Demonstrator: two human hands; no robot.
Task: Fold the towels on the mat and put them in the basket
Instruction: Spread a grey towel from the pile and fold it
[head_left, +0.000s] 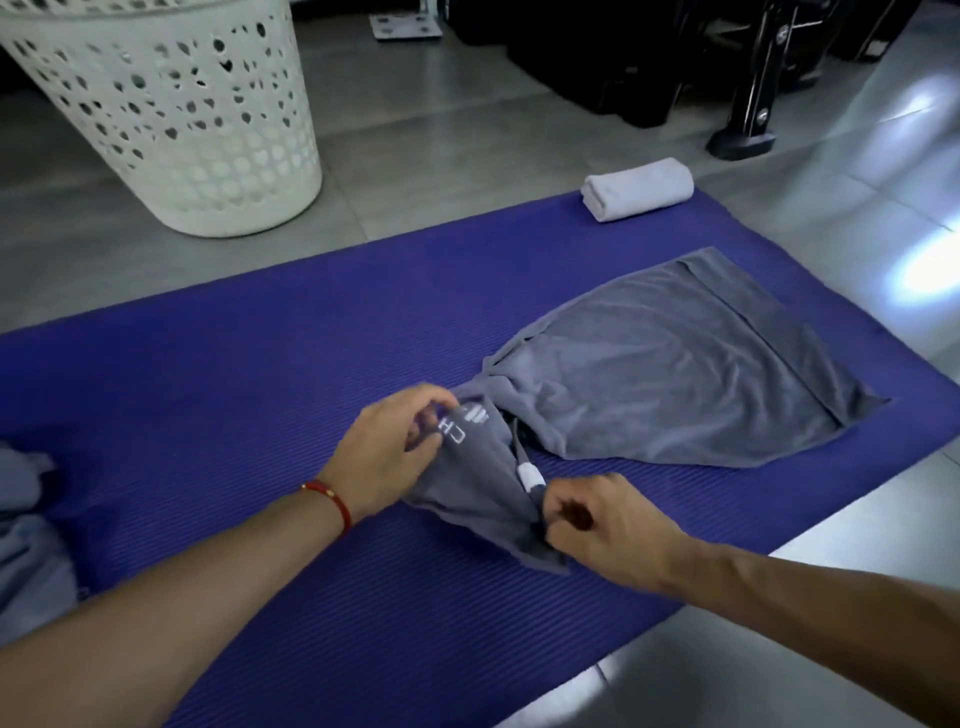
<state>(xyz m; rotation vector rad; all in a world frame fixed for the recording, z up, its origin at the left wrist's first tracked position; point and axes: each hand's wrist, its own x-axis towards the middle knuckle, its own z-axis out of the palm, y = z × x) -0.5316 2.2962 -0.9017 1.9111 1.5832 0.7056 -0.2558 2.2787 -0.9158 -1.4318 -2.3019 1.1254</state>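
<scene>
Premises appear to be a home gym or exercise room. Evidence: a purple ribbed exercise mat (234, 415) laid directly on a grey tiled floor (441, 156) beneath the hands; black equipment frames with a footed upright (748, 130) well beyond the hands, to the right; a white perforated laundry basket (182, 119) standing on the floor beyond the left hand (384, 457).
</scene>
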